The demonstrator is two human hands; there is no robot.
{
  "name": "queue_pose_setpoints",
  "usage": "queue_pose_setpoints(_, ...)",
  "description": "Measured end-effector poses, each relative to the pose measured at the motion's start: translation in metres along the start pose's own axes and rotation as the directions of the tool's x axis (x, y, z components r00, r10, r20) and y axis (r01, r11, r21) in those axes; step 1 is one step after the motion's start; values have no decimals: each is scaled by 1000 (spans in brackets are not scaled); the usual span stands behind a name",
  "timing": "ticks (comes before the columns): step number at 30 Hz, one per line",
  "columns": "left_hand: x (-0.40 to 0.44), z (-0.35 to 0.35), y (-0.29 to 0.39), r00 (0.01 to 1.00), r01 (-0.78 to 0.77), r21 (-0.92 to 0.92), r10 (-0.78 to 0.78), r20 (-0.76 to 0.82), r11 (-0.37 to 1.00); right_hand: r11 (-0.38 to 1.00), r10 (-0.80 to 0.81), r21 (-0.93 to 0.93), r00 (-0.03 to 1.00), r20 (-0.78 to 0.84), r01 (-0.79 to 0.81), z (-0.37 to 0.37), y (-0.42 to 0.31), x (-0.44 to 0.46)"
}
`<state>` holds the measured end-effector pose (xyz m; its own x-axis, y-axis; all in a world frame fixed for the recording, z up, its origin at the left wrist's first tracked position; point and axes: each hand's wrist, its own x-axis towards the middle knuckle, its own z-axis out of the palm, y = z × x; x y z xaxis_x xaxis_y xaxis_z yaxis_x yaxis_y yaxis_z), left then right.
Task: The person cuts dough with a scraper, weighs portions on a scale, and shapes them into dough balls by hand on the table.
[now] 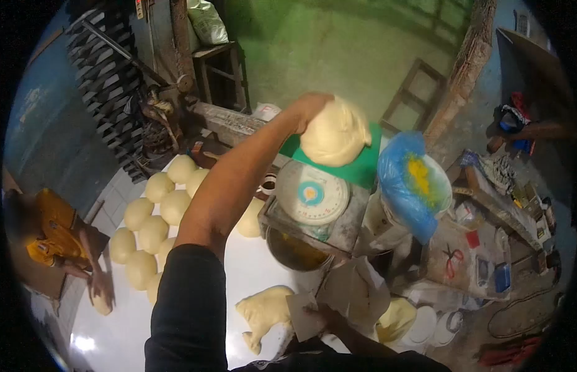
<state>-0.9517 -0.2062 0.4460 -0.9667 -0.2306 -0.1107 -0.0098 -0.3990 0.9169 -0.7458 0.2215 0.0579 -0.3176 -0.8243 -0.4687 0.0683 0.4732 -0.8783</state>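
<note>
The left hand is holding one large dough lump at its upper edge, over the single green pan of a scale; whether the pan is bearing the lump's full weight cannot be told. The right hand is gripping one flat scraper, which is touching or just beside one irregular dough piece on the white surface. Left of the scale, at least eleven dough balls are showing, the forearm partly covering the group. One metal bowl is sitting below the scale, and one blue bag holding yellow matter is lying over a white bucket to the right. Farther right, one pair of red scissors is lying in a tray. At the far left, another person in yellow-orange is touching one small dough portion. The dial is carrying printed marks too small to read.
</note>
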Motion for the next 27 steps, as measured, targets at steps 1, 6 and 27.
queue_pose_setpoints(1,0,-7,-3,985,-119,519,167,-46,847,994,93,-59,995,39,-90,-3,1,6)
queue_pose_setpoints(6,-45,-4,8,843,97,980,537,11,-173,989,93,112,996,-5,-92,-7,-39,-2)
queue_pose_setpoints(27,-640,-50,-545,733,338,860,466,-495,383,767,-236,-582,963,133,269,102,-38,-40)
